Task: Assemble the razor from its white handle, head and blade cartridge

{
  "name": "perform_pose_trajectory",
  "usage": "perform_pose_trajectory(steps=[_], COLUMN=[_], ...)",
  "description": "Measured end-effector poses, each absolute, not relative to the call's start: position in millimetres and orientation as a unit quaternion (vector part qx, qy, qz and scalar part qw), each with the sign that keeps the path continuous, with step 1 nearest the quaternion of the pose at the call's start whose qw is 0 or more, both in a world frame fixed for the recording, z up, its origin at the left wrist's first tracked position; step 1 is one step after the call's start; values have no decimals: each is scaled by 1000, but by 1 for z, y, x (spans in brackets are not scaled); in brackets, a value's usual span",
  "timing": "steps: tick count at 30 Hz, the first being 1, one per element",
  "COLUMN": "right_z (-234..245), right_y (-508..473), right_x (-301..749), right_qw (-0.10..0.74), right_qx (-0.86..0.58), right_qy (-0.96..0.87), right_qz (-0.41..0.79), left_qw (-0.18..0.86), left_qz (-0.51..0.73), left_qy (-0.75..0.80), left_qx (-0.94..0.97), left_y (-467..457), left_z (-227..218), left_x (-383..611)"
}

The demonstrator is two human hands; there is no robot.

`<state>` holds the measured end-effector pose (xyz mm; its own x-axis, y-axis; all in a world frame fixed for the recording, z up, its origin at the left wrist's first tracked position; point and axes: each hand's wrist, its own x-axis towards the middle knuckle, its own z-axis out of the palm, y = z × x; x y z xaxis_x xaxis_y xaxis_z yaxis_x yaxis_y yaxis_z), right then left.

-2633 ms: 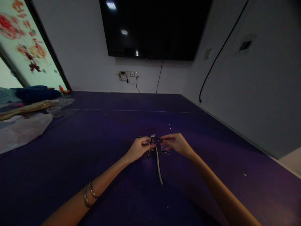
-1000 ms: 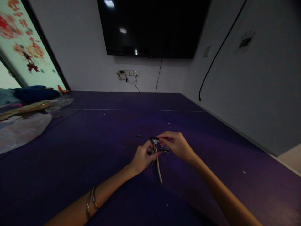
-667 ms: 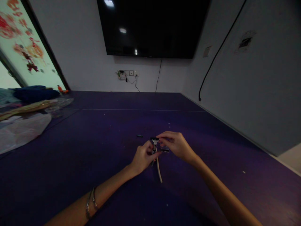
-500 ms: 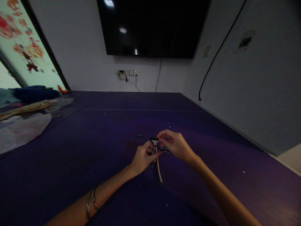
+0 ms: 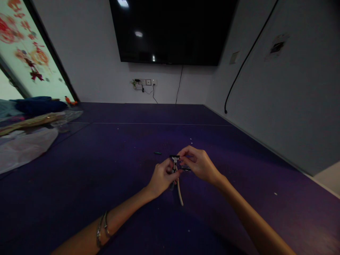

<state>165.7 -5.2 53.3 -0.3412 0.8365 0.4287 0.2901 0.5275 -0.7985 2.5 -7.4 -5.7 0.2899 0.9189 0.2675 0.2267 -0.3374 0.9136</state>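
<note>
My left hand (image 5: 162,178) is closed around what looks like a razor, with a dark crossbar head and a silver neck (image 5: 175,160) pointing away from me. Its handle is mostly hidden by the fingers. At the right end of the head, my right hand (image 5: 198,162) pinches with thumb and forefinger. Just below those fingertips is a small dark bar-shaped piece (image 5: 186,169); I cannot tell whether it is held or lying down. A pale, slightly curved stick or tube (image 5: 180,194) extends toward me from beneath the left thumb.
A small dark green piece (image 5: 158,153) lies on the purple floor (image 5: 111,152) beyond my hands. Plastic bags (image 5: 29,147) and dark blue cloth (image 5: 39,105) are heaped at left. A television (image 5: 172,32) hangs above wall sockets (image 5: 148,82); a black cable (image 5: 245,58) runs down the right wall.
Almost nothing differs. The razor head shows slightly more plainly between my hands, which stay in the same place.
</note>
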Motion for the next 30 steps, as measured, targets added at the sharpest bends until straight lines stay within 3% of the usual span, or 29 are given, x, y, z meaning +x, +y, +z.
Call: perform_pose_trajectory(steps=[15, 23, 30], right_z=[44, 46, 36], right_y=[2, 9, 7], right_x=[166, 171, 166], right_qw=[459, 490, 340], right_qx=[-377, -377, -438], right_qy=[-742, -683, -724], right_qz=[310, 389, 411], left_qw=[437, 502, 487], left_qz=[459, 500, 517], left_qy=[415, 385, 359], left_qx=[653, 592, 606], left_y=[-7, 5, 16], left_z=[-3, 7, 19], left_x=[1, -2, -11])
